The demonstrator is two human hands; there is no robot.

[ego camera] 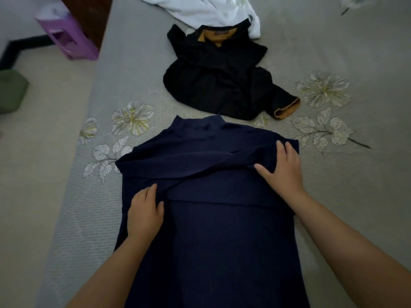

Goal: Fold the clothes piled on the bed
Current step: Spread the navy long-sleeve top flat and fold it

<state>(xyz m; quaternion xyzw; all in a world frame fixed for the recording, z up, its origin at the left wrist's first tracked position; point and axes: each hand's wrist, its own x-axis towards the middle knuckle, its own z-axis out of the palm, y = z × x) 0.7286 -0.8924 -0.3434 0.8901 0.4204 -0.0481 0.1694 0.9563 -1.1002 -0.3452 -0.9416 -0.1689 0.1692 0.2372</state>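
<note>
A navy blue garment (pixel 211 230) lies flat on the bed in front of me, collar away from me, both sleeves folded across its chest. My left hand (pixel 145 212) rests on the garment's left side, fingers bent over the end of a folded sleeve. My right hand (pixel 282 167) lies flat near the right shoulder with fingers spread, pressing the fabric down. Beyond the collar sits a crumpled black shirt (pixel 218 78) with mustard-lined collar and cuff. A white garment (pixel 206 10) is heaped at the far edge of the view.
The bed (pixel 344 196) has a grey sheet with printed flowers. Its left edge runs diagonally, with pale floor beside it. A purple plastic stool (pixel 69 36) stands on the floor at upper left, by a dark wooden piece. A green object (pixel 11 92) is at the left.
</note>
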